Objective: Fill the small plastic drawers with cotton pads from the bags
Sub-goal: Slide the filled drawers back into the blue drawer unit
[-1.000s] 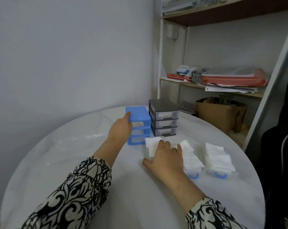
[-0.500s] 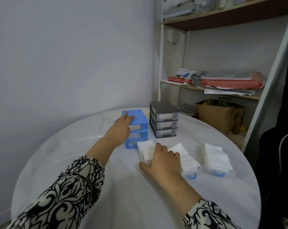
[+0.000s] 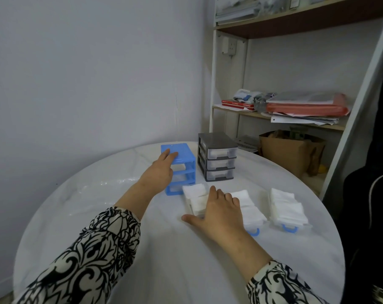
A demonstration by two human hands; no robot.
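At centre frame a person is reaching across a round white table [image 3: 164, 249], the left hand [image 3: 161, 170] lying along the near side of a blue drawer frame [image 3: 181, 170] with its fingers out straight and their tips resting on the frame's top panel. A second ago that hand was lower on the frame's corner; it is now sitting higher, fingertips over the lid, steadying the unit. The frame's three slots are standing empty, its drawers out on the table.

Right of centre, the right hand [image 3: 219, 212] is lying over the nearest filled drawer [image 3: 195, 199], fingers loosely spread on the white cotton pads [image 3: 191, 189] heaped in it, thumb stretched out along the table at the drawer's near end; whether the fingers are curling round its far side cannot be told. Over the last second this drawer has been sliding left and away, and its far corner is now sitting just beside the foot of the blue frame.

Two more heaped drawers with blue handles, a middle drawer [image 3: 249, 207] and a right drawer [image 3: 287, 209], are waiting in a row to its right. A grey drawer unit [image 3: 217, 159] is standing closed just right of the blue frame, something pale showing through its clear fronts.

By the look of it, filling is finished for the blue set and reloading is beginning: the near drawer probably needs lifting and squaring to a slot while the left hand braces the frame.
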